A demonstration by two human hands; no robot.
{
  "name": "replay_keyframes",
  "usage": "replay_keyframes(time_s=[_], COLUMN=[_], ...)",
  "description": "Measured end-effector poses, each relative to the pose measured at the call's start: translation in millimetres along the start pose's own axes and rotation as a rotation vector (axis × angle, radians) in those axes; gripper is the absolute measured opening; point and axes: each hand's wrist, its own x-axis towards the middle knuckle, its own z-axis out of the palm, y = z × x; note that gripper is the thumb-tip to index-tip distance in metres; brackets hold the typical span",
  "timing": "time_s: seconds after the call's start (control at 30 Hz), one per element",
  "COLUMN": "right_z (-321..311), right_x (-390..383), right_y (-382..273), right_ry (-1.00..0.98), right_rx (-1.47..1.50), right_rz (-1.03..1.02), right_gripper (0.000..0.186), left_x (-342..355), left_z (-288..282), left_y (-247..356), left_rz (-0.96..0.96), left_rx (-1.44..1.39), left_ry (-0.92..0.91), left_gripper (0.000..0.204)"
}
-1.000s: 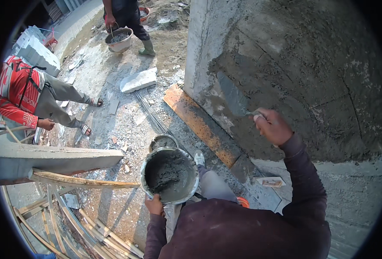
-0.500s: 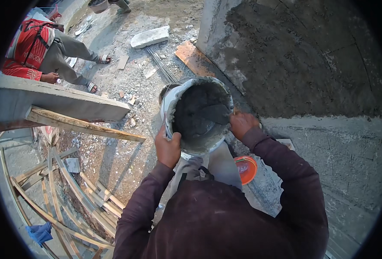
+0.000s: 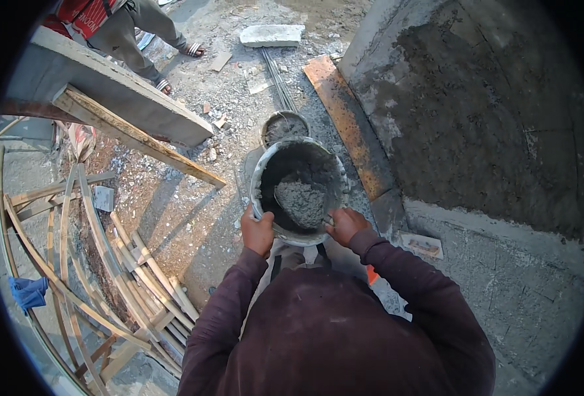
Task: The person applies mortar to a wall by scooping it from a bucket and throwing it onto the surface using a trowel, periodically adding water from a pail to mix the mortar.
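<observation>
A mortar-caked bucket (image 3: 255, 175) stands close in front of me, its open mouth tilted up. My left hand (image 3: 257, 232) is closed on its left rim, the thumb over the edge. On the opposite side, my right hand (image 3: 348, 226) is closed round the handle of a trowel (image 3: 329, 220), by the near right rim. Grey wet mortar (image 3: 300, 201) lies heaped over the blade inside the bucket and hides most of it. The handle itself is mostly covered by my fingers.
Just beyond stands a second bucket (image 3: 265, 132) with grey contents. A rusty board (image 3: 351, 125) runs along the partly plastered wall (image 3: 463, 125); a plastering float (image 3: 425, 245) lies at its foot. Leftward are a propped plank (image 3: 140, 138), stacked wooden poles (image 3: 100, 257) and a person (image 3: 133, 36).
The trowel blade, bare and flat in the bucket before, now carries a heap of mortar. My right hand has come lower and nearer. The view has shifted, showing more of the second bucket.
</observation>
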Motion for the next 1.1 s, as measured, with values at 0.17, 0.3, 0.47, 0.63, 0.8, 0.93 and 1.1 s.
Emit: replay_keyframes(time_s=[0.17, 0.3, 0.47, 0.63, 0.8, 0.93, 1.1], right_z=[-89, -169, -218, -234, -357, -341, -165], right_x=[-13, -3, 67, 143, 25, -77, -70], right_y=[-19, -46, 30, 272, 321, 260, 188], right_ry=[0.116, 0.199, -0.676, -0.499, 0.645, 0.633, 0.244], right_rx=[-0.016, 0.027, 0.666, 1.265, 0.695, 0.675, 0.134], right_rz=[-0.248, -0.578, -0.767, -0.014, 0.241, 0.317, -0.017], right_gripper=[0.029, 0.027, 0.029, 0.033, 0.039, 0.038, 0.034], left_x=[-2, -25, -34, -15, -4, 12, 23], left_z=[-22, -32, -10, -28, -19, 45, 83], left_y=[-39, -34, -41, -74, -87, -50, -33], left_rz=[-0.101, -0.246, -0.114, -0.208, -0.321, -0.303, -0.082], left_rx=[-0.058, -0.201, -0.335, -0.081, 0.149, 0.001, 0.067], left_ry=[0.142, 0.311, 0.515, 0.58, 0.536, 0.285, -0.045], left_gripper=[0.038, 0.051, 0.051, 0.04, 0.046, 0.048, 0.043])
